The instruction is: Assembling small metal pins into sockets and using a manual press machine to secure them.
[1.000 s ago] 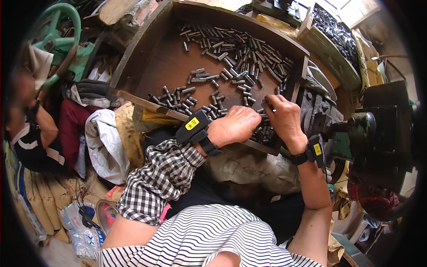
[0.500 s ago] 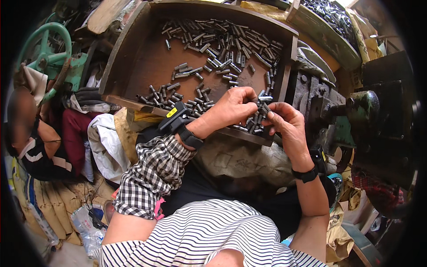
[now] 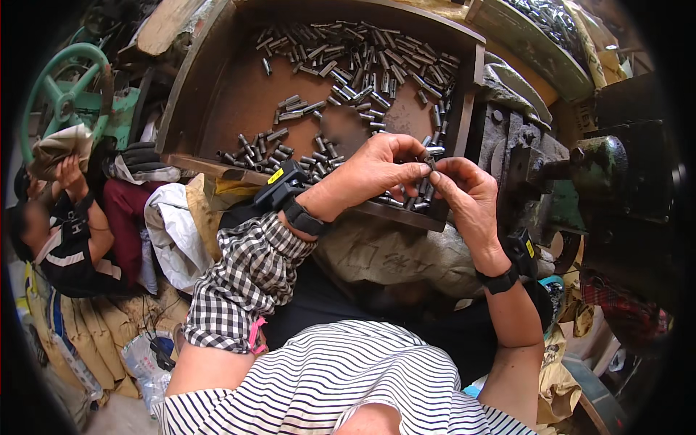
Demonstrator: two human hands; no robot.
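My left hand and my right hand meet above the near right corner of a wooden tray. Between their fingertips is a small dark metal tube, pinched by thumb and fingers of both hands. Part of it is covered by the fingers. Several short metal tubes lie directly below, in that corner. Many more loose metal tubes are heaped along the tray's far side, with smaller clusters towards its near left.
A dark machine stands close on the right. Beyond the tray is another container of metal pieces. At left, a person holds a brown piece by a green handwheel. A grey sack hangs below the tray.
My left fingers have moved slightly right and down, and now touch the tube in my right hand. The person at left has raised a hand with the brown piece.
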